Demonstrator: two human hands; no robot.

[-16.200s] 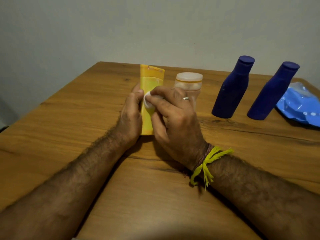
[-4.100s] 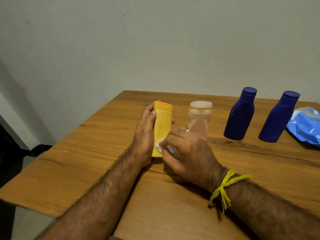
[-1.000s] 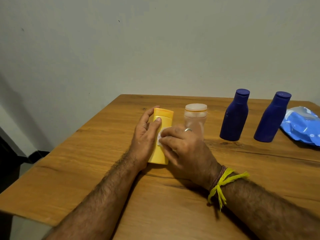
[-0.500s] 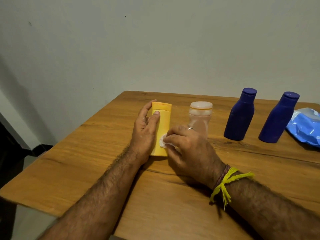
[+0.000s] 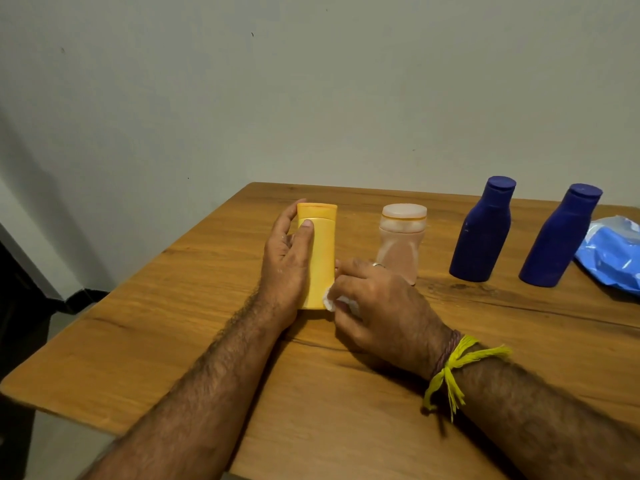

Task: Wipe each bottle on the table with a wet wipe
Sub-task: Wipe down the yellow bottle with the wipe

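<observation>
On smooth wood table (image 5: 173, 341), our left hand (image 5: 287, 268) grips the glossy, flat-sided yellow bottle (image 5: 320, 258) while our right hand (image 5: 377, 306) pinches a crumpled white wipe (image 5: 330, 301) at its four o'clock.

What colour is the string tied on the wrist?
Yellow. The string shows best in the head view, on the right wrist.

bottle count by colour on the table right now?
Yellow: 1, the yellow bottle
Translucent pink: 1, the pink bottle
Dark blue: 2, the nearer blue bottle and the far blue bottle
Total: 4 bottles
</observation>
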